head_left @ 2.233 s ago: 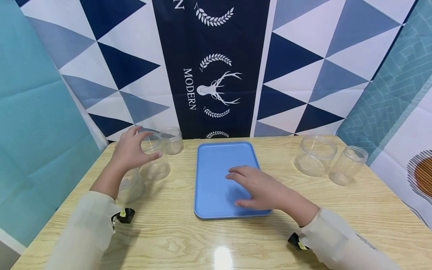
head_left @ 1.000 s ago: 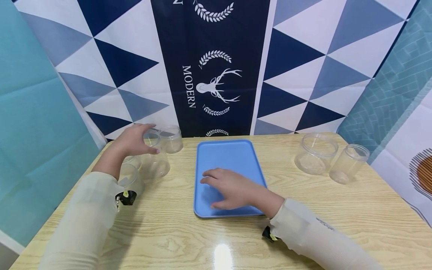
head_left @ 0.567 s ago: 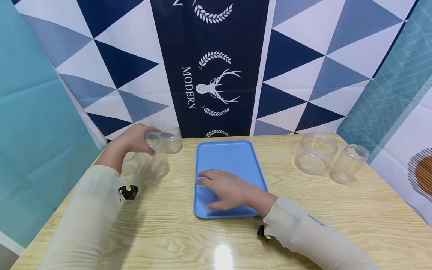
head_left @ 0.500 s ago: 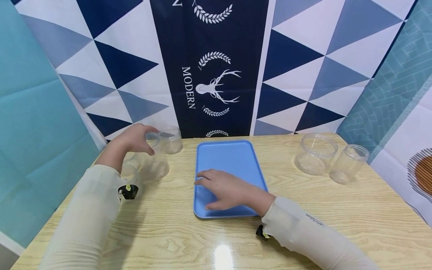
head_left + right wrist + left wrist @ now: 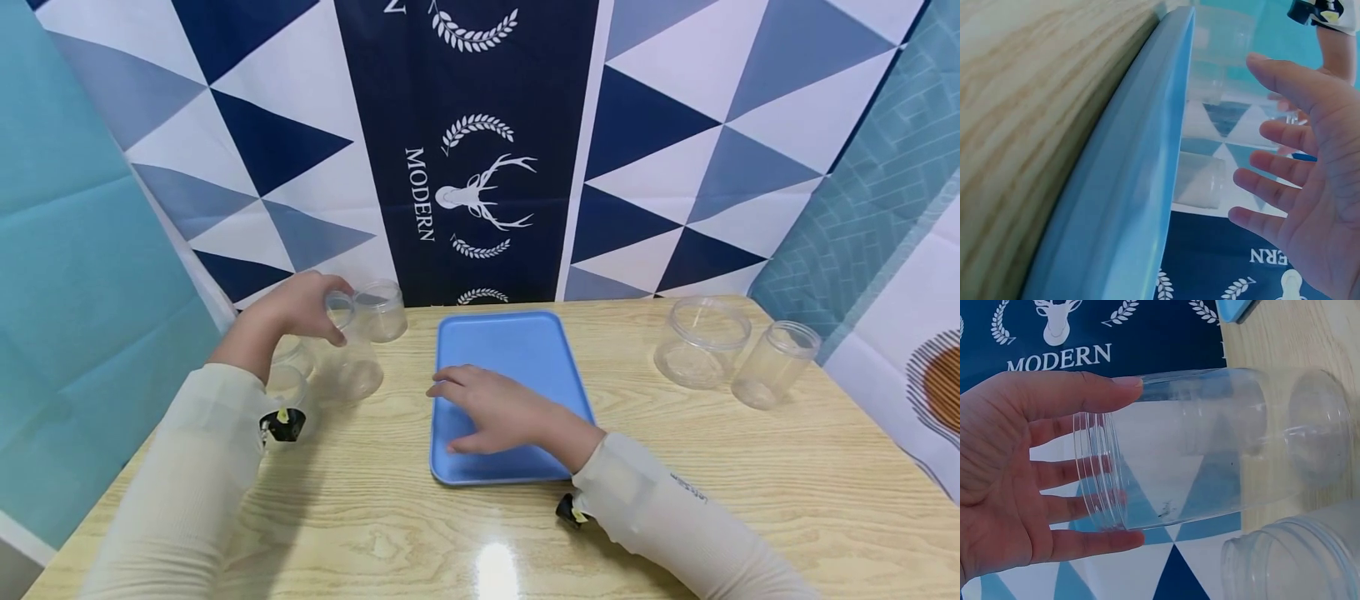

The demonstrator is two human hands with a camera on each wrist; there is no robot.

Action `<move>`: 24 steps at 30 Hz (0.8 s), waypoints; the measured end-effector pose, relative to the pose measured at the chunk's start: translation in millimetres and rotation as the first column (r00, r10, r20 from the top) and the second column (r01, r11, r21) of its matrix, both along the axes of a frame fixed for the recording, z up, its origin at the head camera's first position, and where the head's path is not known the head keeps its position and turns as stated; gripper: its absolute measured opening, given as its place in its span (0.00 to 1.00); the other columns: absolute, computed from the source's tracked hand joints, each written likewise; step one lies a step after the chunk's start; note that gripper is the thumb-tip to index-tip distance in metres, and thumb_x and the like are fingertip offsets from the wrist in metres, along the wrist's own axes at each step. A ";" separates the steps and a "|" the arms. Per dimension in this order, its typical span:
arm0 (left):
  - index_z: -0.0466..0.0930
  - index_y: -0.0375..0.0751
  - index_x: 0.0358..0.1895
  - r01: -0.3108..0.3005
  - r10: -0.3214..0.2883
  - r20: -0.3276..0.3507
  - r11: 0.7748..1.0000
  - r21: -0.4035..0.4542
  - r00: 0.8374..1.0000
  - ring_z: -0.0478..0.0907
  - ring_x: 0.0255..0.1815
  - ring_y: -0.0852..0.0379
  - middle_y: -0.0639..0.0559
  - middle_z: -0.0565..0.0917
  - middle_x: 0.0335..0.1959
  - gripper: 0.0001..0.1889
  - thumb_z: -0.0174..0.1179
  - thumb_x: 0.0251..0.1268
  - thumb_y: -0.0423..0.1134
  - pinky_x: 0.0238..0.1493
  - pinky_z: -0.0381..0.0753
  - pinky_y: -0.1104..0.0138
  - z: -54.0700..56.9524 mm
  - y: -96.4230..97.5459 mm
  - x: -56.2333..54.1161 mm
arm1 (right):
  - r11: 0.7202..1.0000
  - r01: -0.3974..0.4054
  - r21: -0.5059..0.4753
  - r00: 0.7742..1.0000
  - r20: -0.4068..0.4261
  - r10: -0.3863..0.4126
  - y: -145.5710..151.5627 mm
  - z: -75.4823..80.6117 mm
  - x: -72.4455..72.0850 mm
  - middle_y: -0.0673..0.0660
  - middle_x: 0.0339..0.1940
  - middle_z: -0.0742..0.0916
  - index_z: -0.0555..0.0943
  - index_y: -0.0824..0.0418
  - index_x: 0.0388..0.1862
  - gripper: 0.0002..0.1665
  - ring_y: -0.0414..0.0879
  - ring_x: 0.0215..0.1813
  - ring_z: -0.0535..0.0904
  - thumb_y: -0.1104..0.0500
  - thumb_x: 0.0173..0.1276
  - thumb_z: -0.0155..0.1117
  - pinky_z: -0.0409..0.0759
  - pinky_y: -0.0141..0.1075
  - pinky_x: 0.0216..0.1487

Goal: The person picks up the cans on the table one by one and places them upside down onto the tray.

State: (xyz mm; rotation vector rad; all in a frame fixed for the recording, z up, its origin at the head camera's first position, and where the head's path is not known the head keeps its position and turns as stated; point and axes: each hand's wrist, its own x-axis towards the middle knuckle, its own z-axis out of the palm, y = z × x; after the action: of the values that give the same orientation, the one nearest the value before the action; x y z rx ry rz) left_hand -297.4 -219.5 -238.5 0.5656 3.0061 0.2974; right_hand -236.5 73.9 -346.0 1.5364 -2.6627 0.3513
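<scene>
My left hand (image 5: 303, 307) holds a tall clear plastic jar (image 5: 1179, 462) by its threaded neck, thumb on one side and fingers on the other. In the head view the tall jar's lower part shows beneath the hand, close to the tabletop; whether its base touches the wood I cannot tell. Over the blue tray (image 5: 517, 350) hovers my right hand (image 5: 491, 408), its fingers spread and loosely bent, with nothing in them. The right wrist view shows that hand (image 5: 1316, 175) beside the tray's raised rim (image 5: 1172, 156).
A short clear jar (image 5: 381, 315) stands behind the held one. More clear jars (image 5: 287, 385) sit under my left forearm, partly hidden. At the right are a wide clear jar (image 5: 701, 343) and a narrower one (image 5: 775, 367). A patterned cloth (image 5: 472, 150) hangs behind the table (image 5: 390, 533).
My left hand has reached over the tall jar and gripped its neck; the jar's base has shifted slightly right. My right hand has moved left across the tray.
</scene>
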 end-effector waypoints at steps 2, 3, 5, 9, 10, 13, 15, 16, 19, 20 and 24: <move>0.74 0.33 0.61 0.005 -0.005 0.003 1.000 -0.003 1.000 0.69 0.62 0.35 0.33 0.76 0.59 0.36 0.74 0.44 0.39 0.61 0.69 0.43 2.4 2.1 1.3 | 1.000 -0.003 0.002 1.000 0.001 0.003 -0.3 -0.8 -0.6 0.60 0.69 0.71 0.71 0.60 0.67 0.40 0.52 0.69 0.67 0.43 0.62 0.69 0.69 0.45 0.67; 0.74 0.33 0.61 0.008 -0.008 0.003 1.000 -0.004 1.000 0.69 0.62 0.35 0.33 0.76 0.59 0.36 0.74 0.44 0.39 0.61 0.69 0.43 3.7 3.2 1.9 | 1.000 -0.003 0.003 1.000 0.002 0.003 -0.4 -1.2 -0.8 0.60 0.69 0.71 0.71 0.60 0.67 0.40 0.52 0.69 0.67 0.43 0.62 0.69 0.68 0.45 0.67; 0.74 0.33 0.62 0.010 -0.010 0.003 1.000 -0.011 1.000 0.69 0.62 0.35 0.33 0.76 0.59 0.36 0.75 0.45 0.40 0.61 0.69 0.43 6.2 5.5 3.2 | 1.000 -0.002 0.005 1.000 0.004 0.002 -0.7 -2.3 -1.2 0.61 0.69 0.71 0.71 0.60 0.67 0.40 0.53 0.69 0.67 0.43 0.62 0.69 0.69 0.45 0.67; 0.73 0.34 0.63 0.013 -0.013 -0.004 1.000 -0.025 1.000 0.68 0.62 0.34 0.32 0.75 0.60 0.37 0.75 0.45 0.40 0.61 0.69 0.43 9.9 9.3 5.4 | 1.000 -0.004 0.009 1.000 0.005 0.004 -1.5 -4.5 -2.3 0.61 0.69 0.71 0.70 0.60 0.67 0.40 0.53 0.69 0.67 0.43 0.62 0.69 0.69 0.45 0.67; 0.73 0.35 0.63 0.013 -0.013 -0.006 1.000 -0.027 1.000 0.68 0.63 0.35 0.32 0.75 0.60 0.37 0.75 0.45 0.40 0.61 0.69 0.43 10.9 10.5 5.8 | 1.000 -0.004 0.010 1.000 0.004 0.004 -1.5 -4.7 -2.4 0.61 0.69 0.71 0.70 0.60 0.68 0.40 0.53 0.69 0.67 0.43 0.62 0.69 0.69 0.45 0.66; 0.73 0.35 0.63 0.016 -0.016 -0.017 1.000 -0.027 1.000 0.67 0.63 0.34 0.33 0.74 0.61 0.37 0.75 0.45 0.40 0.61 0.69 0.42 14.0 14.0 7.4 | 1.000 -0.003 0.011 1.000 0.002 0.003 -1.6 -5.7 -2.9 0.61 0.69 0.71 0.70 0.60 0.68 0.40 0.53 0.69 0.68 0.43 0.62 0.69 0.69 0.45 0.66; 0.74 0.36 0.63 0.018 -0.018 -0.025 1.000 -0.026 1.000 0.67 0.64 0.34 0.33 0.74 0.61 0.37 0.76 0.44 0.40 0.61 0.69 0.42 16.2 16.3 9.2 | 1.000 -0.002 0.009 1.000 0.000 0.002 -1.5 -6.5 -3.3 0.61 0.69 0.71 0.70 0.61 0.68 0.41 0.53 0.69 0.68 0.43 0.62 0.70 0.69 0.45 0.67; 0.74 0.36 0.62 0.019 -0.020 -0.030 1.000 -0.024 0.999 0.67 0.64 0.34 0.33 0.74 0.61 0.37 0.76 0.44 0.40 0.61 0.69 0.42 17.2 17.4 10.1 | 1.000 -0.001 0.010 1.000 -0.002 0.001 -1.3 -7.0 -3.5 0.61 0.69 0.71 0.70 0.61 0.68 0.41 0.53 0.69 0.68 0.43 0.62 0.70 0.69 0.45 0.67; 0.74 0.37 0.62 0.031 -0.032 -0.042 0.999 -0.022 0.999 0.66 0.64 0.34 0.33 0.74 0.62 0.37 0.76 0.43 0.40 0.61 0.68 0.41 20.2 20.3 13.0 | 1.000 0.007 0.011 1.000 -0.011 -0.007 -0.8 -8.2 -3.9 0.60 0.69 0.72 0.70 0.61 0.68 0.41 0.53 0.68 0.68 0.42 0.62 0.70 0.69 0.44 0.67; 0.74 0.38 0.62 0.034 -0.035 -0.045 0.999 -0.022 0.998 0.66 0.65 0.34 0.33 0.73 0.62 0.37 0.76 0.44 0.40 0.61 0.68 0.41 21.2 21.1 13.9 | 1.000 0.008 0.010 1.000 -0.011 -0.008 -0.4 -8.4 -3.9 0.60 0.68 0.72 0.70 0.61 0.68 0.41 0.52 0.68 0.68 0.42 0.61 0.70 0.69 0.44 0.67; 0.74 0.39 0.62 0.054 -0.055 -0.058 0.998 -0.018 0.997 0.66 0.64 0.35 0.33 0.73 0.62 0.37 0.76 0.44 0.40 0.60 0.69 0.41 24.1 24.7 16.7 | 1.000 0.019 0.001 1.000 -0.005 -0.019 2.0 -8.0 -3.4 0.60 0.68 0.72 0.70 0.61 0.68 0.41 0.52 0.68 0.69 0.42 0.61 0.70 0.70 0.44 0.66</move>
State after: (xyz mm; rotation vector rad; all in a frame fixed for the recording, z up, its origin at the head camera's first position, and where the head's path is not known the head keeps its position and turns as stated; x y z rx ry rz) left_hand -280.7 -194.7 -214.4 0.6649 3.0396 0.2565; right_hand -239.9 75.8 -354.0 1.5097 -2.6720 0.3447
